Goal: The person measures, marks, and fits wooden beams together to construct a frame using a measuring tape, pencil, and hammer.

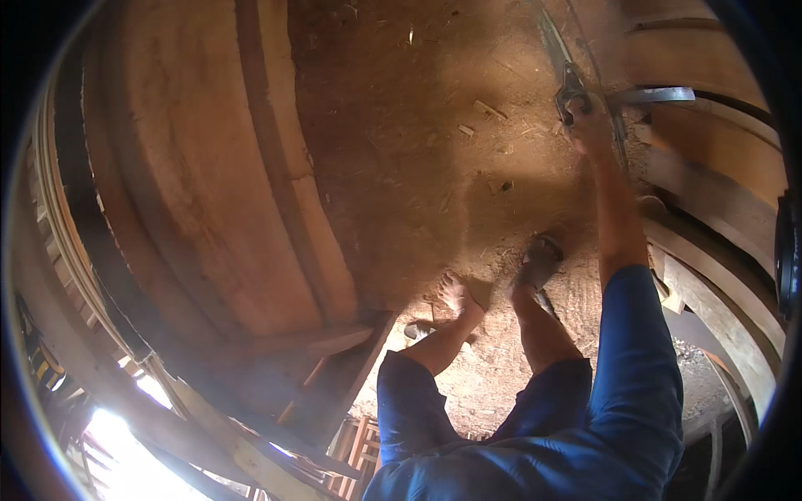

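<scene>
My right hand (589,125) reaches far out at the upper right, its fingers wrapped round the dark handle of a handsaw (555,40). The saw's blade points away from me toward the top edge, over the dirt floor. Close to the right of this hand, a pale flat bar (657,95) sticks out from among the stacked boards (702,142). My left hand is outside the picture.
Large wide planks (209,167) fill the left side. Wood scraps (490,110) and shavings litter the dirt floor (384,150). My feet stand on it, the left one (454,292) bare, near a loose sandal (418,330). Bright light enters at the lower left.
</scene>
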`<state>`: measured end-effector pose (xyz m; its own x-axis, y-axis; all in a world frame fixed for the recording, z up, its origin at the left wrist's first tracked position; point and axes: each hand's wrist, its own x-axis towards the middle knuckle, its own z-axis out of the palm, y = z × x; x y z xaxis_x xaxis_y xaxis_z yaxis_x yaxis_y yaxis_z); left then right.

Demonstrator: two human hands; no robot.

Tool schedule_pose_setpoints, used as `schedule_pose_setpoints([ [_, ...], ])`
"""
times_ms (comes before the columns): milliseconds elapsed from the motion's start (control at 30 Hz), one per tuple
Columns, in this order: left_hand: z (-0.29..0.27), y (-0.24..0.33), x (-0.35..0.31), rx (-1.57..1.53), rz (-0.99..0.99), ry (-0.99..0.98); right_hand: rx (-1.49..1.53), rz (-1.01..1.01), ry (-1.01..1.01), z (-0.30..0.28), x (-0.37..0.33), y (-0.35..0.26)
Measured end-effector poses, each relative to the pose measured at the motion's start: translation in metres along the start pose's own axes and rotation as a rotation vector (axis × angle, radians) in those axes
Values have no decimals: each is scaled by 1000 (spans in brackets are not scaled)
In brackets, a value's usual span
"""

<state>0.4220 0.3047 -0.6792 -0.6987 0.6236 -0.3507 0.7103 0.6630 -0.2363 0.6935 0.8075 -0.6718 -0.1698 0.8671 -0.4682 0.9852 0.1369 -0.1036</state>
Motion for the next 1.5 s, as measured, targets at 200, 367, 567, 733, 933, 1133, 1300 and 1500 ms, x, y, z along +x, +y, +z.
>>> schedule_pose_setpoints([
  [200,-56,-42,7,-41,98,1,525,63,125,14,-66,-89],
  [367,-353,-243,14,-254,132,214,1558,424,-159,-48,-183,-135],
  [567,-568,-404,18,-277,65,481,1610,-16,213,-118,-270,-88],
  [733,-553,-392,12,-428,-102,358,1434,166,418,-366,-303,-139],
  [933,-611,-420,-11,-570,-62,319,1189,-321,541,-613,-393,-293],
  [1133,-585,-485,-72,-587,-276,212,1028,-815,110,-648,-522,-475],
  [1300,-562,-503,-93,-666,-315,374,842,-895,-454,-564,-612,-575],
  [1500,-550,-494,-78,-648,-411,439,482,-1256,-317,-470,-647,-613],
])
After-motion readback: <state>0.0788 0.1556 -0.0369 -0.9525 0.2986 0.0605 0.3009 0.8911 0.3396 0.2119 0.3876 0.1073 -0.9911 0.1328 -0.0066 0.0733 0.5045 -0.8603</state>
